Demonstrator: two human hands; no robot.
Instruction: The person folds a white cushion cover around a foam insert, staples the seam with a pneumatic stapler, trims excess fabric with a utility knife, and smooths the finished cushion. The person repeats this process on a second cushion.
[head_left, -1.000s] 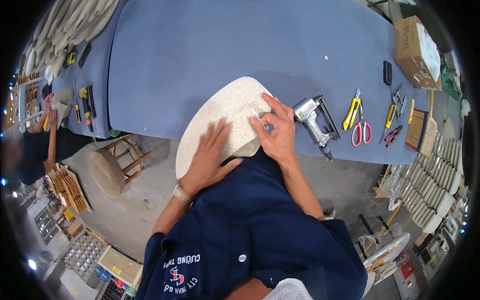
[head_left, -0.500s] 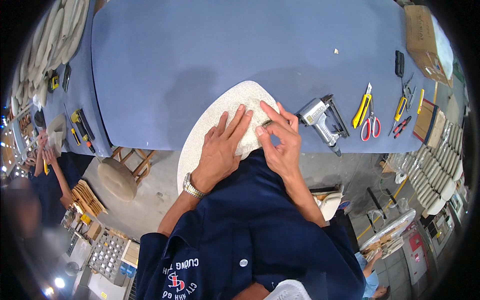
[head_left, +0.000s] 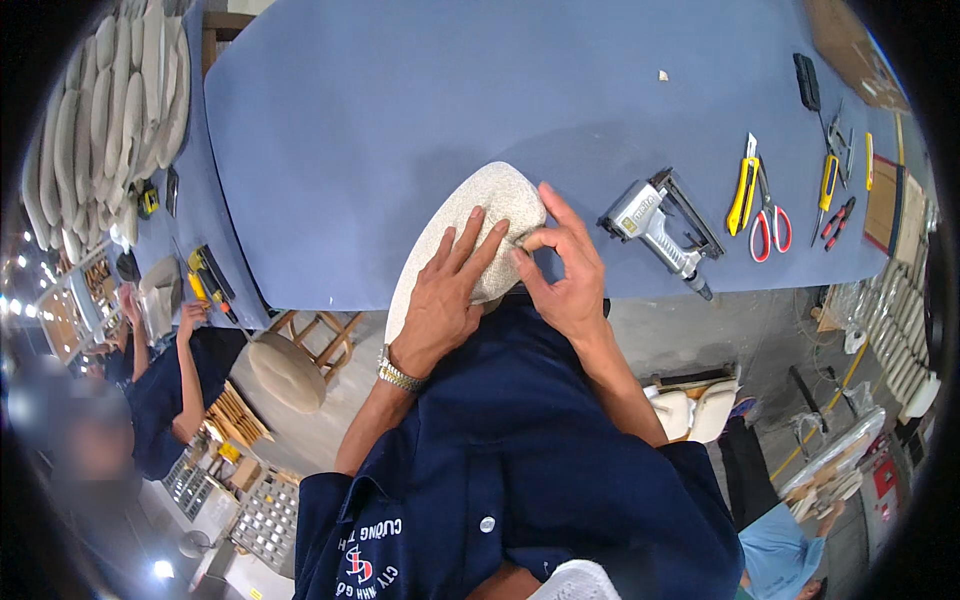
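Observation:
A beige, fabric-covered seat cushion rests at the near edge of the blue table, against my shirt. My left hand lies on it with the fingers stretched out and pressing down. At the cushion's right edge, my right hand pinches thumb and forefinger together against the fabric, the other fingers loosely curved along the side. Whatever sits between those fingertips is hidden. To the right of that hand lies a silver staple gun. Beyond it are a yellow utility knife and red-handled scissors.
More tools, including a yellow screwdriver and red pliers, lie further right. A cardboard box stands far right. Grey cushions are piled at far left. A co-worker's hand is near a yellow-black tool. A round stool seat stands below.
The view has shifted. The cushion looks narrower and more tilted, its right edge now facing my right hand, which still pinches there. My left hand stays flat. At left, the co-worker's arm has moved.

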